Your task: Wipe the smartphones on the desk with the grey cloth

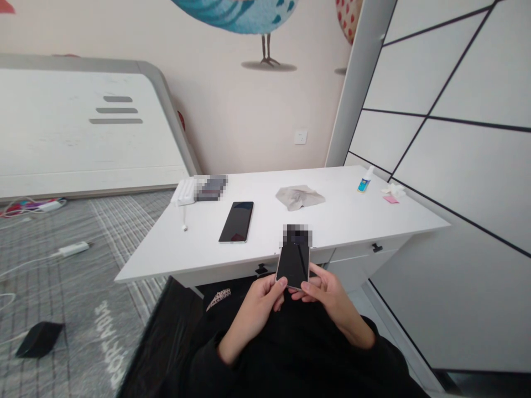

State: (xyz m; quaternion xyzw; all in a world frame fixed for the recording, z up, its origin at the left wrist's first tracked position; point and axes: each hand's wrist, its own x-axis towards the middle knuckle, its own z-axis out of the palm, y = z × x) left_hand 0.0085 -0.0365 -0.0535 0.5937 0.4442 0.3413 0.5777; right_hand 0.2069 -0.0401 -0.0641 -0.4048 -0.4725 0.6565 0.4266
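Note:
Between my two hands is a smartphone (pixel 293 265) with a dark screen, held over my lap at the desk's front edge. My left hand (pixel 267 293) grips its lower left corner, thumb on the front. At the lower right corner my right hand (pixel 326 287) holds it the same way, with fingers behind. The phone's top end is blurred out. Beyond it on the white desk (pixel 265 188) lies a larger black phone (pixel 237 222), screen up. A crumpled grey cloth (pixel 299 197) rests further back, right of that phone.
A white charger-like block (pixel 185 192) with a short cable stands at the desk's left end, beside a pixelated dark item (pixel 211 188). Toward the right lie a small spray bottle (pixel 365 179) and a pink packet (pixel 390 199). Cables and a white adapter (pixel 73 249) lie on the grey rug.

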